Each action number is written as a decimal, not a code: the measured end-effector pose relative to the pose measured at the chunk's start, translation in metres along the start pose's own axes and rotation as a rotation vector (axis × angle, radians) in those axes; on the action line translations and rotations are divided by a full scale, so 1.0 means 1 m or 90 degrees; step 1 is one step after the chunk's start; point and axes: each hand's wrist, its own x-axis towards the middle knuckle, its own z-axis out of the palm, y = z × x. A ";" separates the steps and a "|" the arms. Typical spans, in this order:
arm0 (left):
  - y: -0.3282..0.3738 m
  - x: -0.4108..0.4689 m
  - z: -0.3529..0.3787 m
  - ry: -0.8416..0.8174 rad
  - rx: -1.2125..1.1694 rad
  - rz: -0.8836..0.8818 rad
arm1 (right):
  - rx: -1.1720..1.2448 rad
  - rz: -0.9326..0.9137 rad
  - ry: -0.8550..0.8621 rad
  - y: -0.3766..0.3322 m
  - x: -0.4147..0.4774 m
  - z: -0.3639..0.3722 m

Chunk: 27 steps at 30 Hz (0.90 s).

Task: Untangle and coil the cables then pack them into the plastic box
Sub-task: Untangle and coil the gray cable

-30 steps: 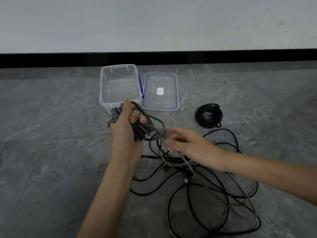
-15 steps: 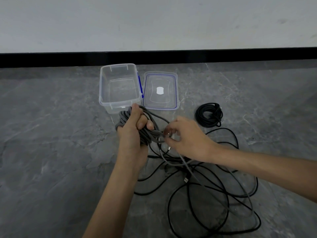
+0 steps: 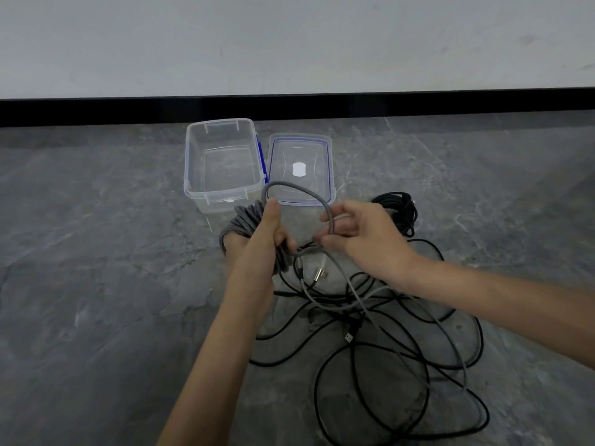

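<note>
Just beyond the fingertips of both hands, an open plastic box [image 3: 222, 196] waits on a grey stone floor [image 3: 96, 284] as a person winds a grey cable [image 3: 240, 225] for packing. The left hand [image 3: 264, 239] is closed tight round the finished turns, thumb up, apparently serving as the fixed spool so the bundle cannot spring apart. The right hand [image 3: 367, 243], close beside it, has its fingers [image 3: 341, 225] curled loosely about the free strand, which arches from one hand to the other; the light hold likely lets the cable slide while the next turn is shaped.

The grey cable is braided and thick, its gathered turns bunched on the far side of the left fingers, its loose tail trailing below the right palm. A silver plug [image 3: 319, 274] dangles just under the left fingers. Beneath both wrists, black cables [image 3: 370, 346] sprawl in crossing loops, not yet sorted. A black coil [image 3: 404, 207], already wound, lies past the right knuckles, and the box's lid [image 3: 325, 175] rests beside the box, beyond the arching strand.
</note>
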 end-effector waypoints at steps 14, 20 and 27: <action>-0.007 -0.003 0.004 0.043 0.010 -0.049 | -0.520 -0.267 -0.159 -0.002 -0.028 0.028; -0.005 0.004 -0.003 -0.017 -0.042 -0.073 | -0.240 -0.155 -0.138 -0.004 -0.020 0.015; -0.001 0.005 0.000 -0.016 -0.021 -0.023 | -0.101 -0.161 -0.143 -0.016 -0.025 0.011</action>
